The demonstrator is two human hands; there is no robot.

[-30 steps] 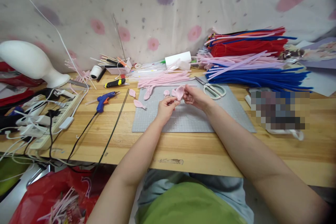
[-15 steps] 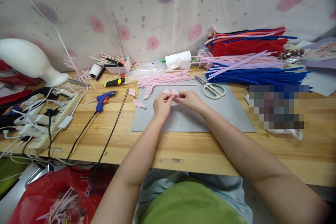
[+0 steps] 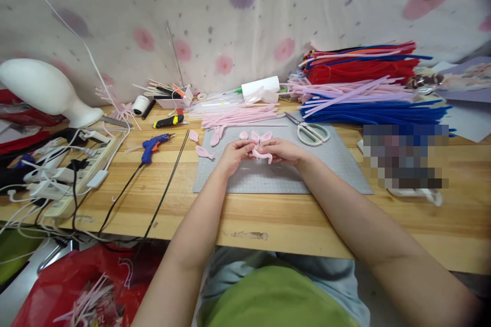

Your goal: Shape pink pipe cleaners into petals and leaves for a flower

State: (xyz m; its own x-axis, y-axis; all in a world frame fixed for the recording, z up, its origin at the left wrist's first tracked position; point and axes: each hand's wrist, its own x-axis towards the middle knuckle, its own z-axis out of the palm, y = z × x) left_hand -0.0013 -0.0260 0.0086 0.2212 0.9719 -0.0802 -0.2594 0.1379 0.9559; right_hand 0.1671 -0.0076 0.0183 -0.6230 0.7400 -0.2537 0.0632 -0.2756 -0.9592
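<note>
hands have come down since a second ago: your left hand [image 3: 232, 156] and right hand [image 3: 283, 152] now pinch the pink pipe-cleaner piece [image 3: 261, 146] between them, low over the grey mat [image 3: 330, 163], its loops fanned out beyond your fingertips, shaping apparently under way.

Fuzzy pink chenille piece [image 3: 261, 145] in both hands; beneath it lay a matt grey mat [image 3: 326, 168] on grained, varnished wooden table [image 3: 291, 219].
</note>
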